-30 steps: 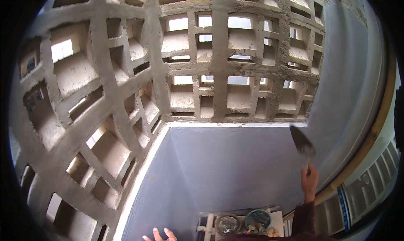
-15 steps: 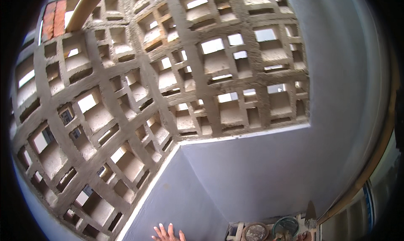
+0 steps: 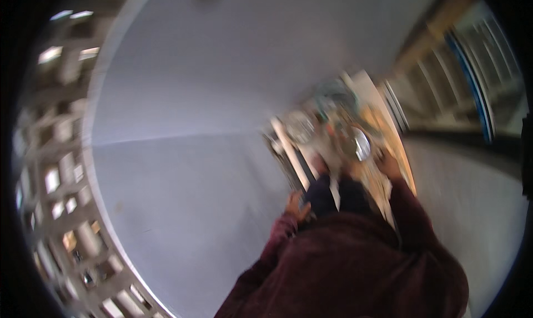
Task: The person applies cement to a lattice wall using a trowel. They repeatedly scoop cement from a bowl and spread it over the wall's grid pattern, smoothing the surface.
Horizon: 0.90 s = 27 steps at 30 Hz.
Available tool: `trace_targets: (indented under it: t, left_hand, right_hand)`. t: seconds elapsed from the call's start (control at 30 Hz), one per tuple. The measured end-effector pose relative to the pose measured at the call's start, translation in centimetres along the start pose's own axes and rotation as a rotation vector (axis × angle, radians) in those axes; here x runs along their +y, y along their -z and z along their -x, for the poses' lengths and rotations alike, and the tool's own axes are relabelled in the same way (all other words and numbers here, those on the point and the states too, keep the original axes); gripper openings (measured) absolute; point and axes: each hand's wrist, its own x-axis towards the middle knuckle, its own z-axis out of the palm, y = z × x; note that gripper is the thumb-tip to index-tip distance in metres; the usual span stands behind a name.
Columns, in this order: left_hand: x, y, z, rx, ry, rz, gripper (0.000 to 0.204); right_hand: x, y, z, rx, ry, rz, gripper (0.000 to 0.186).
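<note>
My right hand [image 3: 388,163] is blurred over the right side of a plank platform [image 3: 405,168], its fingers closed on what looks like the trowel [image 3: 373,130], pointing toward the containers. My left hand [image 3: 297,206] hangs low beside my body, fingers apart and holding nothing. On the platform sit a teal tub [image 3: 333,96], a pale round container [image 3: 300,126] and a shiny round metal item [image 3: 360,145], all smeared by motion. My feet [image 3: 320,165] stand on the boards just in front of these.
Smooth grey walls [image 3: 177,185] surround the platform. A perforated concrete block screen [image 3: 66,168] runs down the left. At upper right are a wooden rail [image 3: 438,15], slatted openings [image 3: 430,85] and a blue-edged strip [image 3: 472,82].
My view has swung from the block screen down to my feet and the platform. My right hand with the trowel has dropped from the wall to beside the containers.
</note>
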Motion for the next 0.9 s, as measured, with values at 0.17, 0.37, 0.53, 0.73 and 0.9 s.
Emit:
trace_targets:
  t: [0.17,0.37,0.53,0.73,0.9]
  left_hand:
    - [2.0,-6.6,-1.4,-0.647,0.418,-0.187,0.08]
    - [-3.2,-14.4,-1.0,-0.506,0.354,-0.292,0.082]
    - [-3.6,-15.0,-5.1,-0.513,0.532,-0.291,0.069]
    - [-5.9,-15.0,-8.1,-0.503,0.614,-0.116,0.059]
    - [-8.7,-15.6,-7.0,-0.375,0.62,0.085,0.062]
  right_hand:
    - [-0.7,-1.8,-2.3,-0.271,-0.112,0.397,0.036]
    - [1.9,-11.0,-6.7,-0.305,0.176,0.532,0.031]
    - [-2.9,-18.7,-15.2,-0.299,0.384,0.586,0.027]
    - [-5.5,-28.2,-23.3,-0.283,0.511,0.766,0.028]
    - [-6.6,-33.9,-26.2,-0.201,0.55,0.818,0.029]
